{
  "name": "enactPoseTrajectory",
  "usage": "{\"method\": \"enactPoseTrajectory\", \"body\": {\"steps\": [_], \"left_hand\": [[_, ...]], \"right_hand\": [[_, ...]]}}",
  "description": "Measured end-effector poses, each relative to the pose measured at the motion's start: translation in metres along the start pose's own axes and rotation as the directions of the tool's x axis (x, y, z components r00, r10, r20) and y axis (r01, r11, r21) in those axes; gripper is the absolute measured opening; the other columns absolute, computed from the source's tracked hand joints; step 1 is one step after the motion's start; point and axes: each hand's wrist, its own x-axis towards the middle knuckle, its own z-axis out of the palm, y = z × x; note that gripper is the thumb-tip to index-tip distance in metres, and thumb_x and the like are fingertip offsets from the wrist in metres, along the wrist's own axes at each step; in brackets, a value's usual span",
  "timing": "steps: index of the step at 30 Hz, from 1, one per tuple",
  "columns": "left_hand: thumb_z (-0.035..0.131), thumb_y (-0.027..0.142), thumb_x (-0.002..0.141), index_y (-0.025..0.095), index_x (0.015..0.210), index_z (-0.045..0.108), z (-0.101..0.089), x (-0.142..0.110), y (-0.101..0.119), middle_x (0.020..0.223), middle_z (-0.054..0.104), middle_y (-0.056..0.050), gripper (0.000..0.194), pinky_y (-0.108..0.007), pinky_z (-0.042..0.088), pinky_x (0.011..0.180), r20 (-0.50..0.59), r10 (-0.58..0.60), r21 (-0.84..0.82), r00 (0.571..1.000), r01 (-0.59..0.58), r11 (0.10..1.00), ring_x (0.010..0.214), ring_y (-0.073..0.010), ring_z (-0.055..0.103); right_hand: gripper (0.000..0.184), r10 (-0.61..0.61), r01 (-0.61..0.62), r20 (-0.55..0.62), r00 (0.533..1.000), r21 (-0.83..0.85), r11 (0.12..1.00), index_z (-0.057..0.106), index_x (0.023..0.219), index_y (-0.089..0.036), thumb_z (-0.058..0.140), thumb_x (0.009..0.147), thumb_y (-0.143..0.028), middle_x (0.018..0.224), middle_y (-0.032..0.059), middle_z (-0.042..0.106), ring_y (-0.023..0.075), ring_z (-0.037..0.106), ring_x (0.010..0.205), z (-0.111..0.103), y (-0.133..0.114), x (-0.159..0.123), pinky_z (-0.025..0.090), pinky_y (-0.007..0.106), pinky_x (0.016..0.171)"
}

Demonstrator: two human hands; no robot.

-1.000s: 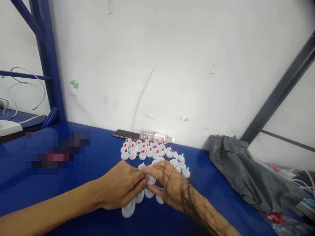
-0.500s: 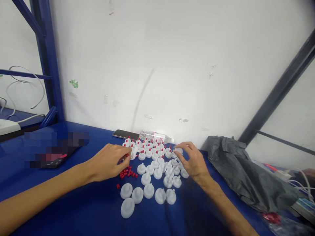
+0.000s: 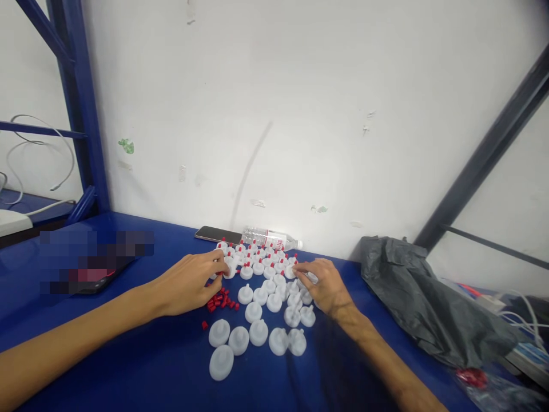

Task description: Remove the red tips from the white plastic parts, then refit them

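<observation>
My left hand [image 3: 201, 281] is closed in a pinch at a white nozzle cap [image 3: 230, 266] tipped on its side, its spout pointing right. Just below that hand lies a small heap of red tip caps [image 3: 221, 300]. My right hand [image 3: 321, 283] has thumb and forefinger together at a white nozzle cap with a red tip [image 3: 290, 271]; the fingertips partly cover it. Behind and between the hands stand several red-tipped white caps [image 3: 258, 268]. Nearer to me are several white caps with bare spouts [image 3: 259, 333], and some are hidden under my right hand.
A phone [image 3: 218, 234] and a clear plastic bottle [image 3: 270, 238] lie by the wall. At right is a crumpled dark grey bag [image 3: 412, 292], with cables [image 3: 529, 326] beyond it. A blurred-out dark object [image 3: 96, 274] lies on the blue table [image 3: 150, 366] at left.
My right hand has moved left from a white disc to a red-tipped cap, and its fingers have drawn closer together. My left hand has stayed nearly in place at the tipped cap.
</observation>
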Motion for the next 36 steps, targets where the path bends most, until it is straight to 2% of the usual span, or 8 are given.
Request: {"method": "enactPoseTrajectory", "body": {"steps": [5, 10, 16, 20, 25, 29, 33, 36], "left_hand": [[0.047, 0.013, 0.091, 0.024, 0.104, 0.074, 0.000, 0.000, 0.000, 0.102, 0.068, -0.004, 0.032, -0.031, 0.044, 0.067, 0.008, -0.003, -0.005, 1.000, 0.003, 1.000, 0.068, -0.0158, 0.062], [0.047, 0.012, 0.090, 0.024, 0.103, 0.074, 0.000, -0.001, 0.001, 0.099, 0.068, -0.004, 0.033, -0.031, 0.044, 0.066, 0.008, 0.006, 0.012, 1.000, -0.006, 1.000, 0.070, -0.0167, 0.064], [0.048, 0.012, 0.088, 0.026, 0.115, 0.069, 0.000, -0.001, 0.001, 0.106, 0.069, -0.003, 0.036, -0.033, 0.044, 0.068, 0.053, 0.021, 0.048, 0.998, -0.023, 0.999, 0.072, -0.0187, 0.066], [0.049, 0.014, 0.089, 0.025, 0.103, 0.068, 0.000, -0.001, 0.000, 0.102, 0.072, -0.003, 0.027, -0.032, 0.044, 0.073, 0.082, 0.037, 0.023, 0.996, -0.039, 0.999, 0.085, -0.0209, 0.068], [0.051, 0.016, 0.088, 0.024, 0.090, 0.066, 0.001, -0.002, -0.001, 0.091, 0.072, -0.002, 0.017, -0.032, 0.041, 0.067, 0.108, 0.034, 0.035, 0.994, -0.038, 0.999, 0.080, -0.0214, 0.068], [0.051, 0.016, 0.086, 0.025, 0.085, 0.064, 0.005, -0.003, -0.004, 0.085, 0.073, -0.001, 0.016, -0.033, 0.038, 0.064, 0.104, 0.021, 0.055, 0.994, -0.027, 0.998, 0.078, -0.0222, 0.067], [0.046, 0.013, 0.088, 0.025, 0.089, 0.065, 0.007, -0.002, -0.007, 0.087, 0.074, -0.001, 0.023, -0.033, 0.039, 0.067, 0.068, 0.011, 0.045, 0.998, -0.014, 0.999, 0.080, -0.0219, 0.068], [0.043, 0.012, 0.091, 0.024, 0.096, 0.067, 0.003, -0.001, -0.005, 0.092, 0.074, -0.001, 0.027, -0.031, 0.041, 0.071, 0.012, 0.022, 0.003, 1.000, -0.022, 1.000, 0.080, -0.0198, 0.068]], "right_hand": [[0.027, 0.014, -0.014, 0.032, 0.999, 0.007, 1.000, 0.078, 0.102, -0.026, 0.054, 0.103, -0.037, 0.093, 0.0043, 0.080, 0.0240, 0.073, 0.087, 0.003, -0.004, -0.002, 0.053, 0.044, 0.092], [0.033, 0.027, -0.029, 0.044, 0.999, 0.049, 0.998, 0.071, 0.122, -0.027, 0.045, 0.107, -0.041, 0.115, 0.0044, 0.077, 0.0239, 0.071, 0.104, -0.007, -0.016, -0.001, 0.053, 0.043, 0.096], [0.037, -0.138, 0.113, 0.176, 0.975, 0.144, 0.983, 0.067, 0.131, -0.030, 0.037, 0.110, -0.036, 0.127, 0.0025, 0.073, 0.0235, 0.061, 0.126, -0.014, -0.033, -0.002, 0.043, 0.046, 0.111], [0.039, -0.160, 0.141, 0.234, 0.959, 0.097, 0.985, 0.064, 0.138, -0.031, 0.036, 0.110, -0.034, 0.130, 0.0020, 0.073, 0.0272, 0.057, 0.132, -0.007, -0.034, -0.005, 0.041, 0.053, 0.113], [0.035, -0.140, 0.119, 0.178, 0.974, 0.124, 0.985, 0.062, 0.137, -0.028, 0.041, 0.110, -0.035, 0.132, 0.0040, 0.071, 0.0258, 0.059, 0.129, -0.016, -0.038, -0.004, 0.038, 0.054, 0.117], [0.029, -0.076, 0.066, 0.067, 0.995, 0.138, 0.988, 0.063, 0.129, -0.027, 0.055, 0.105, -0.039, 0.126, 0.0064, 0.069, 0.0260, 0.063, 0.121, -0.023, -0.043, -0.001, 0.049, 0.047, 0.108], [0.024, -0.065, 0.053, 0.056, 0.996, 0.195, 0.979, 0.061, 0.126, -0.027, 0.046, 0.107, -0.031, 0.122, 0.0065, 0.066, 0.0228, 0.067, 0.112, -0.018, -0.046, 0.000, 0.057, 0.041, 0.099], [0.029, -0.105, 0.090, 0.058, 0.993, 0.226, 0.970, 0.056, 0.134, -0.030, 0.047, 0.106, -0.029, 0.124, 0.0058, 0.066, 0.0225, 0.067, 0.113, -0.011, -0.051, -0.002, 0.057, 0.041, 0.099]]}}
